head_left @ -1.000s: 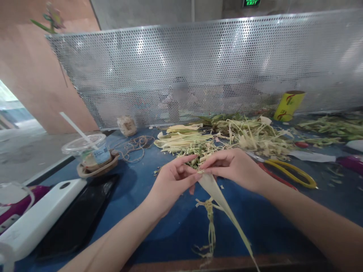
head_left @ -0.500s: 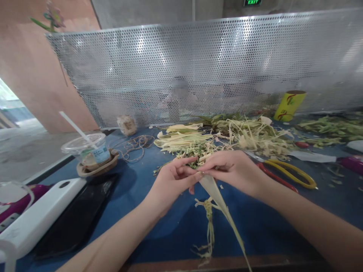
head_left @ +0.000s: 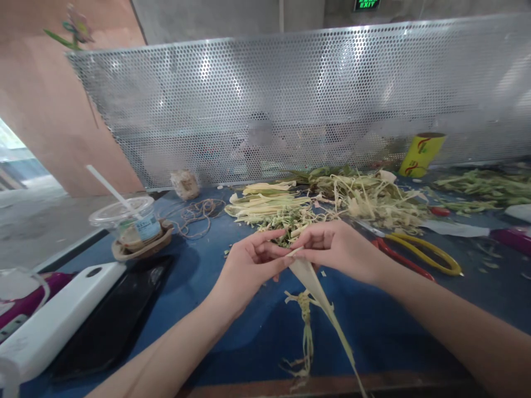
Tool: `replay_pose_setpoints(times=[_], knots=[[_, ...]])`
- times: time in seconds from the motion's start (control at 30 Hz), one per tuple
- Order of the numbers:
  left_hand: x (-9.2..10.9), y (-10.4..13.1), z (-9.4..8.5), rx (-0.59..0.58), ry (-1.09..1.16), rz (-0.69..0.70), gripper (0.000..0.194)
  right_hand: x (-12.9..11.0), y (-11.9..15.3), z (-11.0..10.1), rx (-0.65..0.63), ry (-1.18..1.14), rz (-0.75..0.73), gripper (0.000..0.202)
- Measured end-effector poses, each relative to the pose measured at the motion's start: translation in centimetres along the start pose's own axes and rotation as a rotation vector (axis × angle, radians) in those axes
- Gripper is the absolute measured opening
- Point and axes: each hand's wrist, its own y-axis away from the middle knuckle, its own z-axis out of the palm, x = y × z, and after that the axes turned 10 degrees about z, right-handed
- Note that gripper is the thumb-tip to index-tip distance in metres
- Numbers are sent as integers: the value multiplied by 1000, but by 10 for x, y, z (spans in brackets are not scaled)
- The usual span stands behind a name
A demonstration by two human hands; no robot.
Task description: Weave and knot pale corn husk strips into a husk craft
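Between my two hands hangs a long pale husk strip [head_left: 317, 290], its wide end at my fingertips and its thin tail reaching the table's front edge. My left hand [head_left: 253, 260] pinches the top end between thumb and fingers. Close against it, my right hand [head_left: 332, 246] pinches the same end with thumb and forefinger, other fingers curled. Below lies a small braided husk piece [head_left: 306, 318] with loose strands. Just beyond my fingers sits a heap of dried green bits [head_left: 284, 220], partly hidden by my hands.
Flat husks [head_left: 265, 202] and a shredded husk pile [head_left: 373, 199] lie behind. Scissors [head_left: 427, 251] with red and yellow handles rest right. Left are a lidded cup [head_left: 136, 224], twine [head_left: 199, 215], a black phone [head_left: 112, 315] and a white power bank [head_left: 62, 315]. A perforated metal screen [head_left: 282, 99] stands behind.
My right hand has shifted slightly left, its fingers curled more. The top of the husk strip now shows a small folded edge at my fingertips.
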Motion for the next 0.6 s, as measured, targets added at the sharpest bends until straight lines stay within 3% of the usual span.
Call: replay_pose_setpoints(times=[0.23,0.6], knots=[[2,0,1,2,70,-50,54,-3,1,0,75,-20,-33,11],[2,0,1,47,21,14,49,-2,0,4,41,-68,-39,14]])
